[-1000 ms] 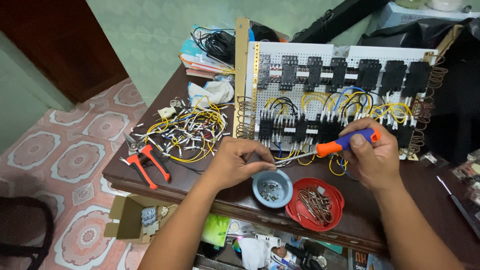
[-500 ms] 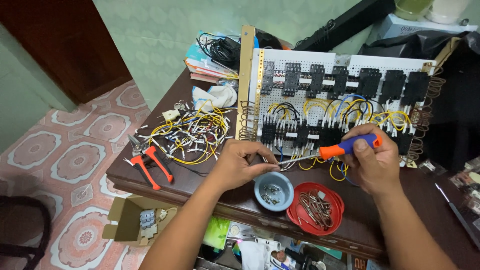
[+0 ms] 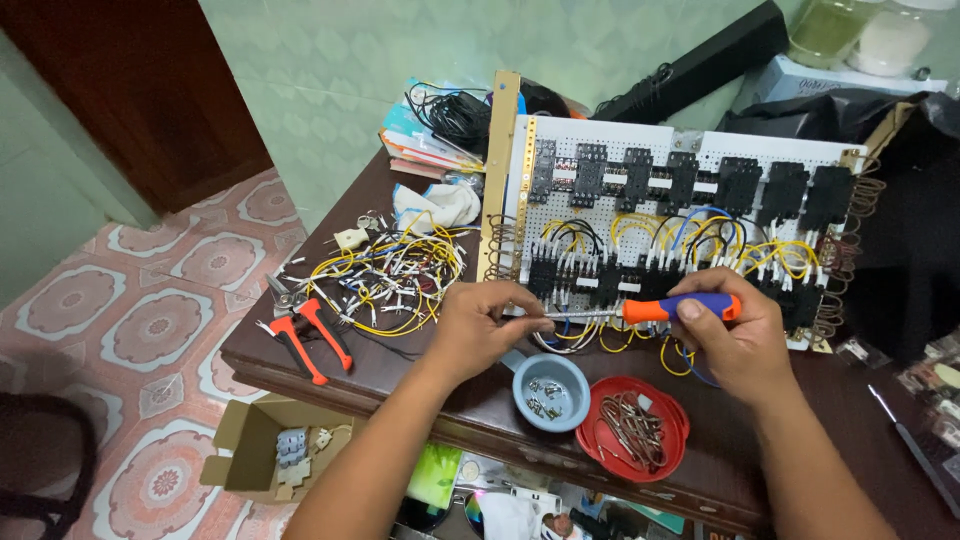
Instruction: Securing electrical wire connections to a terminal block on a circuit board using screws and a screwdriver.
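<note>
Head view: dark wooden table, patterned floor tiles.

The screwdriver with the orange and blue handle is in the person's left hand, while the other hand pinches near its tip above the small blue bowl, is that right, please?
Not quite: the screwdriver with the orange and blue handle is in the right hand, not the left. The left hand is the one pinching near its tip, above the small blue bowl. The head view shows this.
</note>
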